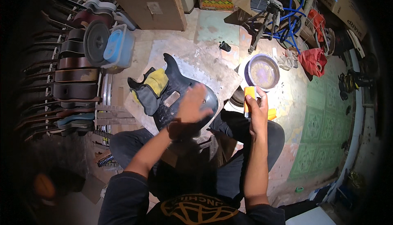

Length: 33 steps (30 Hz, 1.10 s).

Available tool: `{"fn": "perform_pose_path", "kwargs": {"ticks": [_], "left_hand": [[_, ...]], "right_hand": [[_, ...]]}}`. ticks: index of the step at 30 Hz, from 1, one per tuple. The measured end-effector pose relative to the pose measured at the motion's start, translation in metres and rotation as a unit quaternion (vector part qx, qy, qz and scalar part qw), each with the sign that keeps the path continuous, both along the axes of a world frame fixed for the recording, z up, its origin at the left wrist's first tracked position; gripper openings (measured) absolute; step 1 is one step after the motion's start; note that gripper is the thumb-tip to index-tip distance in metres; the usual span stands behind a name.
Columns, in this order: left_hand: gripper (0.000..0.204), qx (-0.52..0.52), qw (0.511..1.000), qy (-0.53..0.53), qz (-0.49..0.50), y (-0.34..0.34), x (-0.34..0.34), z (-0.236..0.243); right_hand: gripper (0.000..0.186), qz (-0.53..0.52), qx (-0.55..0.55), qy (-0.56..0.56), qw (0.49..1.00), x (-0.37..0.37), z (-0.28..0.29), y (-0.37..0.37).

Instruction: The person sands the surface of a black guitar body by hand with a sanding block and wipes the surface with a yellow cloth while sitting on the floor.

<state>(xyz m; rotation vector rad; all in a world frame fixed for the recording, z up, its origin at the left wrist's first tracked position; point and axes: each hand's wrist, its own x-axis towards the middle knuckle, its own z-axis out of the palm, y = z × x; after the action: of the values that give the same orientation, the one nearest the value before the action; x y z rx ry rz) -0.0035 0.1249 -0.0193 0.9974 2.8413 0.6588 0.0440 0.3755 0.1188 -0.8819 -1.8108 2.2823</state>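
Observation:
A black electric guitar body point(180, 79) lies in front of me on a pale, worn board point(223, 71). My left hand point(191, 105) is spread flat over its right half, somewhat blurred; I cannot tell whether the palm touches the surface. Off to the right, above my knee, my right hand point(258, 112) grips a small orange-yellow block point(249, 98) with a pale edge, held upright. A grey and yellow cloth point(153, 87) is draped across the left part of the guitar body, beside a rectangular cavity point(172, 98).
A round basin point(264, 72) stands just beyond my right hand. Several guitar bodies and necks hang in a rack point(77, 75) at left, next to a clear plastic tub point(123, 46). A stand with blue hose point(292, 18) and a red bag point(313, 61) sit at far right.

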Motion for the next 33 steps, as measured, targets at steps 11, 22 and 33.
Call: {"fn": "perform_pose_path", "kwargs": {"ticks": [11, 22, 33], "left_hand": [[0.092, -0.103, 0.994, -0.029, 0.003, 0.053, 0.034, 0.017], [0.093, -0.091, 0.968, 0.046, 0.231, -0.051, -0.087, -0.013], [0.102, -0.055, 0.998, -0.031, -0.009, 0.011, 0.024, 0.01]], "right_hand": [[0.056, 0.025, 0.003, -0.001, 1.0, -0.002, -0.005, 0.0], [0.057, 0.022, 0.004, -0.021, 1.0, -0.005, 0.002, -0.003], [0.051, 0.024, 0.012, -0.006, 1.0, -0.003, -0.008, -0.004]]}}
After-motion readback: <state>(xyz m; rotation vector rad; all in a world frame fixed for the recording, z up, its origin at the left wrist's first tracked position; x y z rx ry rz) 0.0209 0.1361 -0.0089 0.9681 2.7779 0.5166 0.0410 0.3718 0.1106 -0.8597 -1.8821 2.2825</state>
